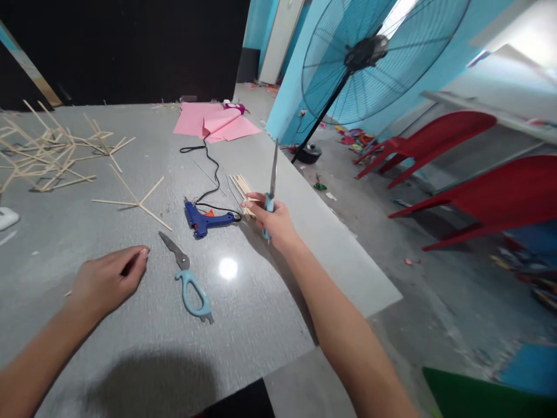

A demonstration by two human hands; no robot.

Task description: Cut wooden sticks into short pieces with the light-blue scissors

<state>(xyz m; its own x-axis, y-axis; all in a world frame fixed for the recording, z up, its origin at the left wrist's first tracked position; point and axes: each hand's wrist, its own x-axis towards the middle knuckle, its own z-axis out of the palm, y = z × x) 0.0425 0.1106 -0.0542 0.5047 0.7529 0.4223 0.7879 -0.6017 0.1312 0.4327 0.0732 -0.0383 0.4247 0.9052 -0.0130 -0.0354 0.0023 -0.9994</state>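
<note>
My right hand (276,223) is closed around a loose scissors half (273,174) with a light blue handle, its blade pointing up and away. The same hand's fingertips touch a small bundle of thin wooden sticks (238,187) on the table. My left hand (108,278) rests on the table with thumb and forefinger pinched together; whatever is between them is too small to make out. Between the hands lies the other scissors half (191,284), handle toward me. Beyond it are a blue glue gun (206,220) and a joined stick frame (138,203) with several arms.
More stick frames (56,145) pile up at the far left. Pink paper sheets (217,122) lie at the table's back, near the glue gun's black cord (213,165). A standing fan (365,55) and red chairs (435,145) are to the right, past the table edge.
</note>
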